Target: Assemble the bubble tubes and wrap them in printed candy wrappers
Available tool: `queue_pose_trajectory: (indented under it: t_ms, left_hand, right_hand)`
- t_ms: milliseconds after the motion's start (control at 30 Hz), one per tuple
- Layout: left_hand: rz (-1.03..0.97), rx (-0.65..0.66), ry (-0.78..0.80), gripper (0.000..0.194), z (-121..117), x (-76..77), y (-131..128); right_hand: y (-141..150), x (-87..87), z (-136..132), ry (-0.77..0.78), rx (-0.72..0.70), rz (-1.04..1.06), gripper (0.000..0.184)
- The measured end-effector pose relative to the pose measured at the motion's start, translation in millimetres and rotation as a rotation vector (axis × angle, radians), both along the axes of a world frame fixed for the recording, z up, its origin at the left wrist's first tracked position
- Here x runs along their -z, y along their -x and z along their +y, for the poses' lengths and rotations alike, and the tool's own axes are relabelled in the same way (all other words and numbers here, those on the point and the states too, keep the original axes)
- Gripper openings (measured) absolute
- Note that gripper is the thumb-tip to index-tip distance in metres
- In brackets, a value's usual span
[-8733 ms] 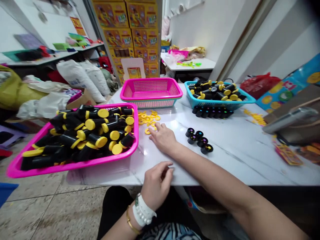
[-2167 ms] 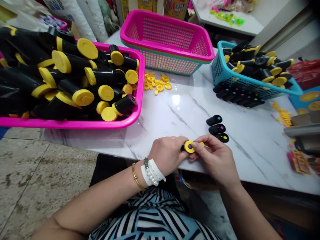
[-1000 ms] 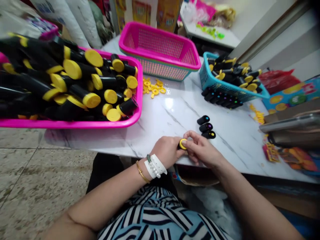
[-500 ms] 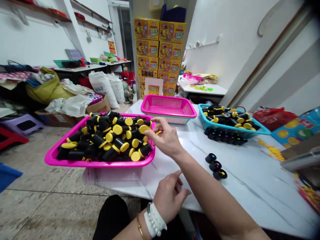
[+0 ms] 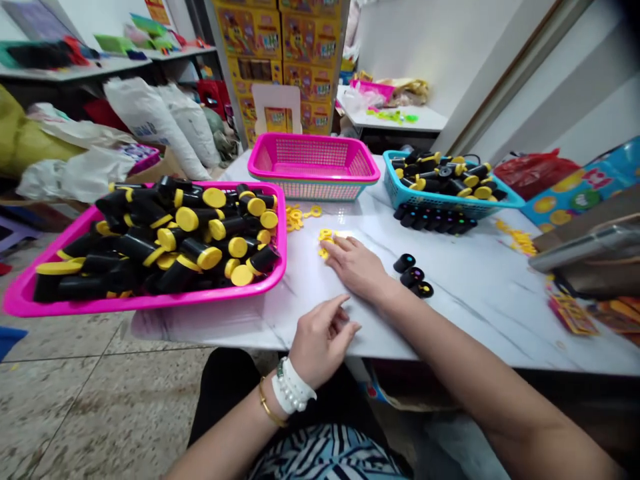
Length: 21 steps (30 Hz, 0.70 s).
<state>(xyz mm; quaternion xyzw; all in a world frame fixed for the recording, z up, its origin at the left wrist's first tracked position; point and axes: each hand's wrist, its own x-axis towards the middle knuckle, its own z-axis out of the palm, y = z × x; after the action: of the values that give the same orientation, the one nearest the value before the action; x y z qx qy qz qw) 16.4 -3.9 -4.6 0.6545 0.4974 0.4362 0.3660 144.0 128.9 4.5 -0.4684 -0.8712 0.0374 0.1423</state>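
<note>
My right hand [image 5: 359, 268] lies on the marbled white table, fingers stretched out over several small yellow plastic pieces [image 5: 325, 235], partly covered by the fingertips. My left hand [image 5: 320, 340] hovers by the table's front edge, thumb and fingers apart, with nothing visible between them. To the left stands a pink basket [image 5: 150, 304] heaped with black tubes with yellow caps [image 5: 201, 254]. More yellow pieces with ring-shaped ends [image 5: 295, 217] lie beside its right side. Three short black cylinders [image 5: 413, 276] stand in a row right of my right hand, with coloured spots inside.
Stacked baskets, a pink one [image 5: 313, 175] on top, stand at the back. A blue basket [image 5: 450, 203] of black and yellow tubes sits at the right rear, with a row of black cylinders [image 5: 435, 219] before it. Yellow pieces [image 5: 517, 239] lie further right.
My right hand has moved from the pink basket's right edge down onto the yellow pieces on the table. My left hand keeps much the same pose. The view has tilted downward.
</note>
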Motion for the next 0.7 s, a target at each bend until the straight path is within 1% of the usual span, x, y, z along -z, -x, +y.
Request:
queue_pose_trajectory:
  t_ms: [133,200,267,333,367,433,500,533,600,633,667,700]
  left_hand:
    - [-0.029,-0.016,0.022,0.035,-1,-3.1,-1]
    - [-0.053,-0.032,0.043,0.034,-2,-5.9,0]
    - [-0.070,-0.075,0.049,0.032,-1,-11.1,1]
    - [-0.054,-0.112,0.035,0.029,3,-18.4,0]
    - [-0.033,-0.111,0.022,0.028,6,-22.2,-3]
    - [0.018,-0.063,-0.004,0.025,15,-28.1,-16]
    - [0.073,0.018,-0.032,0.023,26,-30.1,-36]
    - [0.106,0.052,-0.045,0.024,32,-29.4,-47]
    - [0.177,0.100,-0.049,0.030,41,-25.1,-69]
    - [0.209,0.116,-0.035,0.034,45,-22.1,-78]
    - [0.235,0.127,-0.015,0.037,48,-19.0,-86]
    - [0.254,0.136,0.007,0.039,50,-16.1,-92]
  right_hand:
    - [-25,-0.5,-35,-0.208,0.048,-0.072,0.028]
    - [-31,-2.1,-52,-0.258,-0.012,-0.110,0.024]
    - [-37,-3.9,-72,-0.238,-0.115,-0.134,0.025]
    - [-45,-4.2,-96,-0.212,-0.201,-0.115,0.027]
    - [-51,-3.5,-109,-0.196,-0.226,-0.088,0.028]
    - [-65,-0.8,-133,-0.161,-0.237,-0.021,0.034]
    - [-81,2.4,-154,-0.120,-0.239,0.023,0.043]
    - [-90,3.5,-162,-0.110,-0.235,0.041,0.042]
    - [-109,3.4,-174,-0.094,-0.229,0.118,0.027]
    - [-119,2.0,-178,-0.057,-0.213,0.188,0.021]
    - [-129,-0.2,-178,0.002,-0.157,0.280,0.018]
    - [-140,-2.7,-176,0.069,-0.049,0.393,0.014]
